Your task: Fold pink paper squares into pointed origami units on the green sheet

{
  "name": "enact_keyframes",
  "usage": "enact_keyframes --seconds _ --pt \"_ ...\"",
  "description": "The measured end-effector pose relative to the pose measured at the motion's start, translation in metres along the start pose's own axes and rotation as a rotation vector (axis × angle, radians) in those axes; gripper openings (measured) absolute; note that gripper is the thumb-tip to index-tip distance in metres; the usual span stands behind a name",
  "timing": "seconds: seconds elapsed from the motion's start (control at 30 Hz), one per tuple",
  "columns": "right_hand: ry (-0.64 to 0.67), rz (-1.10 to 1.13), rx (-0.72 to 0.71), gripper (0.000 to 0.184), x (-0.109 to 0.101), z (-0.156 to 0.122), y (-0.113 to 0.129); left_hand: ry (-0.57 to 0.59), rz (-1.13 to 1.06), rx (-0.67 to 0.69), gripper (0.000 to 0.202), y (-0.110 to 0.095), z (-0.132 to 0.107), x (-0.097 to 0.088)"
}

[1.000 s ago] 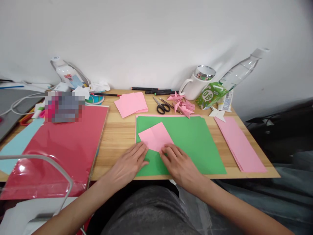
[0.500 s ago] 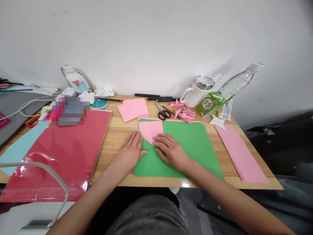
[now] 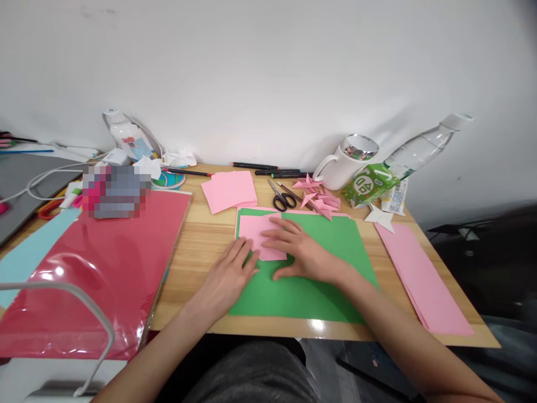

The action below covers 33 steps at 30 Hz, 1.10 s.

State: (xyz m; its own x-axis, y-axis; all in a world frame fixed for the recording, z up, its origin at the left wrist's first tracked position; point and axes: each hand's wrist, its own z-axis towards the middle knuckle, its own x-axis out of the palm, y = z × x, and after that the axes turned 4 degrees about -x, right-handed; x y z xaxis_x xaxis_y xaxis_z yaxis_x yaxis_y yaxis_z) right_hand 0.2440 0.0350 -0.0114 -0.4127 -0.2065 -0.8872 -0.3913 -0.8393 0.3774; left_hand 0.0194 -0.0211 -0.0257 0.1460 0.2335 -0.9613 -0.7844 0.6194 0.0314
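Observation:
A pink square of paper (image 3: 251,226) lies flat on a green sheet (image 3: 331,291) in front of me. My left hand (image 3: 232,268) rests at the paper's lower left corner, fingers stretched out. Across the right half of the paper lies my right hand (image 3: 300,249), its fingers spread over the surface and thumb apart. Part of the paper is hidden under the fingers. Behind the green sheet are a stack of pink squares (image 3: 230,190), black-handled scissors (image 3: 283,198) and several folded pink paper pieces (image 3: 321,201).
A white mug (image 3: 339,168), a green carton (image 3: 369,184) and a leaning clear bottle (image 3: 423,148) stand at the back right. Long pink strips (image 3: 428,280) lie at the right edge. To the left are a red plastic-covered pack (image 3: 113,274) and a white cable (image 3: 46,170).
The pink paper's lower corners, earlier folded in to a point, now lie opened out flat. My right hand has moved up and spread over it; my left hand has shifted slightly right.

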Motion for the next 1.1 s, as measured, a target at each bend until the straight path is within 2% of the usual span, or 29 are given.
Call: enact_keyframes --seconds 0.07,0.13,0.2,0.37,0.5,0.63,0.87,1.1 --pt "0.042 0.085 -0.004 0.065 -0.007 -0.002 -0.006 -0.016 -0.013 -0.018 0.033 0.002 0.001 0.002" --pt "0.039 0.185 -0.015 0.059 -0.011 -0.007 -0.008 -0.033 -0.051 -0.026 0.033 0.004 0.002 0.004" --pt "0.005 0.215 -0.028 0.045 -0.014 -0.01 -0.008 -0.043 -0.097 -0.03 0.032 0.005 0.001 0.004" --pt "-0.057 0.087 -0.082 0.01 -0.014 -0.011 -0.001 -0.042 -0.177 -0.032 0.03 0.003 0.0 0.001" --pt "-0.03 0.173 -0.111 0.013 -0.009 -0.008 0.001 -0.026 -0.206 0.008 0.029 0.002 0.0 -0.001" --pt "0.008 0.175 -0.012 0.014 -0.011 -0.009 0.004 -0.03 -0.239 0.066 0.028 0.004 -0.003 -0.003" --pt "-0.15 0.132 0.113 0.012 -0.006 -0.009 0.007 -0.026 -0.309 0.077 0.025 0.003 -0.002 -0.009" --pt "-0.199 0.11 0.249 0.01 0.011 -0.007 0.004 -0.049 -0.344 0.078 0.023 0.002 0.0 -0.008"
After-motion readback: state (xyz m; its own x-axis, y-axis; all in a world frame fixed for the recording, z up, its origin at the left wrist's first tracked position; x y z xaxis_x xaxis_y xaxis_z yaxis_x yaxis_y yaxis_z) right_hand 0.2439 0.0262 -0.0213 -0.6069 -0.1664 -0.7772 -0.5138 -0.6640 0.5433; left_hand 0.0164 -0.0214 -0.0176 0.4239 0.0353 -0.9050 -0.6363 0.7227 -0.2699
